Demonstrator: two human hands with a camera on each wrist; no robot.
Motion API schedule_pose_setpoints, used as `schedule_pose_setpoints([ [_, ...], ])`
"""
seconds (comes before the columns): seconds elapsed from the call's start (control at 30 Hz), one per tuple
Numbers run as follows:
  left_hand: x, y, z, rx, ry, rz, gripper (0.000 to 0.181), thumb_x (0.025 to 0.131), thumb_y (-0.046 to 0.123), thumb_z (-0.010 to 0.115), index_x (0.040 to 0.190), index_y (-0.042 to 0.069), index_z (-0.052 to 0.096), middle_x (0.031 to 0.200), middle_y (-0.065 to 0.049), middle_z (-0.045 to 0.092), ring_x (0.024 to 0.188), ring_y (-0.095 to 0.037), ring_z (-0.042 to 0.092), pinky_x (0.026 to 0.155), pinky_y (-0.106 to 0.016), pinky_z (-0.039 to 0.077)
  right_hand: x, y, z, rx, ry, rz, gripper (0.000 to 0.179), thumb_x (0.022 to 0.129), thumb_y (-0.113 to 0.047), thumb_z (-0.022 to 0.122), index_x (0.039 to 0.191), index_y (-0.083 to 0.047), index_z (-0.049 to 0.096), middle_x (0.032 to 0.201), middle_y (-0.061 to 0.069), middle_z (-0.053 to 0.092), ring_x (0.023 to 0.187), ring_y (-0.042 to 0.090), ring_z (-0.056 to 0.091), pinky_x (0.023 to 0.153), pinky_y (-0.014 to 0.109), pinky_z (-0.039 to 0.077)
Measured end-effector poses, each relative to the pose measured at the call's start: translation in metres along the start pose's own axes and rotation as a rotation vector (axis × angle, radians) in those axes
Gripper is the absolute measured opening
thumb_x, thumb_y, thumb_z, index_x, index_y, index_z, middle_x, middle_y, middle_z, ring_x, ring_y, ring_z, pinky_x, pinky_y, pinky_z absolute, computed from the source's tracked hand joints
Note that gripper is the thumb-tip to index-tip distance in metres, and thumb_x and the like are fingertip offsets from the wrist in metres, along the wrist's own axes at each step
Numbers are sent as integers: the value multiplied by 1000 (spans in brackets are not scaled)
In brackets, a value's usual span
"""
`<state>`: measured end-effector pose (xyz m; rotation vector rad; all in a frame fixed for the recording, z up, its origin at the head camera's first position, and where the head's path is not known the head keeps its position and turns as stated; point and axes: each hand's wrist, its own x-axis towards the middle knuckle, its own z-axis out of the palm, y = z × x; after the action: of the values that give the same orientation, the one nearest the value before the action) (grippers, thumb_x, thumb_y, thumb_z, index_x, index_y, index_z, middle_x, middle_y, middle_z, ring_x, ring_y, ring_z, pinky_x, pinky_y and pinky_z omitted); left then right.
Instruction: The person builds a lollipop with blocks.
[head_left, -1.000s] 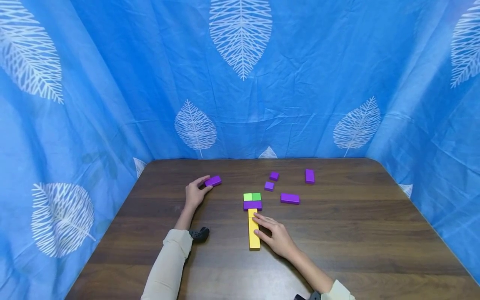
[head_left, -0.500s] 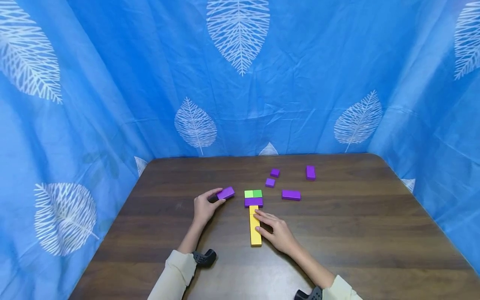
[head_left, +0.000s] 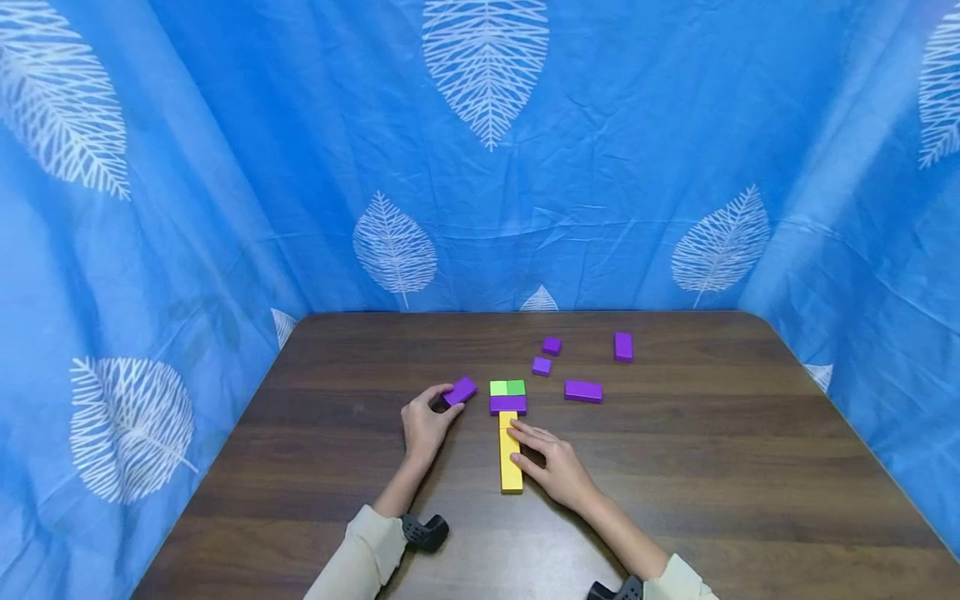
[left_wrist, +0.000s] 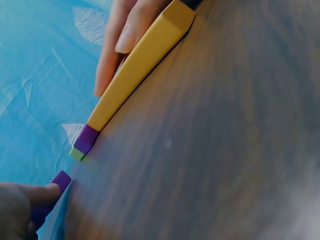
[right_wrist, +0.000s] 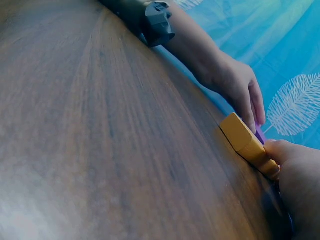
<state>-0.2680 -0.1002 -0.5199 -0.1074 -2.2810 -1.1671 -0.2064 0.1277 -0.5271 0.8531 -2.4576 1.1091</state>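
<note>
We have a purple block [head_left: 461, 390] pinched at its left end by thumb and fingers of the left hand [head_left: 424, 425], probably to free the right end; it's skewed, just left of the green blocks [head_left: 516, 387]. The right hand [head_left: 558, 468] touches the yellow bar [head_left: 511, 473] with loose fingers, presumably steadying it. Blocks look smooth, crisp-edged; table [head_left: 690, 467] is streaky brown woodgrain.

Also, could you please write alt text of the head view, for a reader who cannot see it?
A person's left hand holds a purple block just left of a row of green, purple and yellow blocks, while the right hand touches the yellow ones. Four more purple blocks lie on a brown table before a blue curtain with white leaf prints.
</note>
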Motion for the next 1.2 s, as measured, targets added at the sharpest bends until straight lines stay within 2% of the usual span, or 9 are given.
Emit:
schedule_pose_setpoints([
  [0.13, -5, 5, 4, 12, -3, -18, 33, 63, 10, 85, 94, 7, 73, 90, -8, 71, 86, -26, 66, 75, -41, 52, -1, 1, 0, 0, 4, 7, 38, 87, -23, 66, 121, -8, 62, 129, 4, 55, 117, 26, 51, 94, 44, 42],
  [0.43, -15, 6, 11, 72, -34, -7, 34, 66, 16, 84, 97, 6, 71, 92, -7, 70, 87, -23, 66, 74, -36, 53, -2, 2, 0, -1, 10, 14, 38, 86, -22, 66, 121, -8, 62, 128, 5, 55, 116, 27, 52, 95, 44, 42],
  [0.63, -17, 8, 10, 91, -40, 10, 39, 64, 17, 85, 99, 5, 71, 93, -9, 70, 86, -24, 66, 73, -37, 53, -3, 2, -1, -4, -3, 32, 37, 87, -23, 65, 121, -9, 62, 129, 3, 55, 117, 26, 51, 95, 44, 42],
  [0.73, -14, 8, 8, 69, -68, 47, 43, 64, 18, 85, 101, 4, 70, 95, -11, 69, 89, -26, 66, 76, -38, 53, -2, 2, -1, -4, -3, 33, 37, 87, -23, 65, 121, -9, 62, 129, 3, 55, 117, 25, 51, 95, 44, 42],
  [0.87, -4, 2, 3, 17, -157, 133, 48, 67, 21, 83, 108, 1, 67, 102, -13, 67, 95, -26, 64, 81, -37, 52, -2, 2, -1, -5, -9, 37, 37, 88, -23, 64, 122, -9, 61, 130, 3, 54, 117, 24, 51, 95, 44, 42],
  [1.0, 9, -8, -3, -44, -284, 169, 53, 71, 26, 80, 116, 4, 63, 109, -10, 66, 102, -23, 61, 86, -37, 49, -1, 1, -1, 4, -2, 25, 37, 87, -22, 65, 121, -8, 62, 129, 4, 55, 117, 26, 51, 95, 44, 42],
  [1.2, 29, -26, -14, -151, -471, 101, 56, 74, 31, 77, 122, 8, 61, 116, -3, 63, 109, -16, 57, 93, -34, 45, 0, 1, 1, 8, 7, 1, 37, 86, -21, 66, 121, -7, 62, 129, 4, 55, 116, 27, 52, 95, 45, 42],
])
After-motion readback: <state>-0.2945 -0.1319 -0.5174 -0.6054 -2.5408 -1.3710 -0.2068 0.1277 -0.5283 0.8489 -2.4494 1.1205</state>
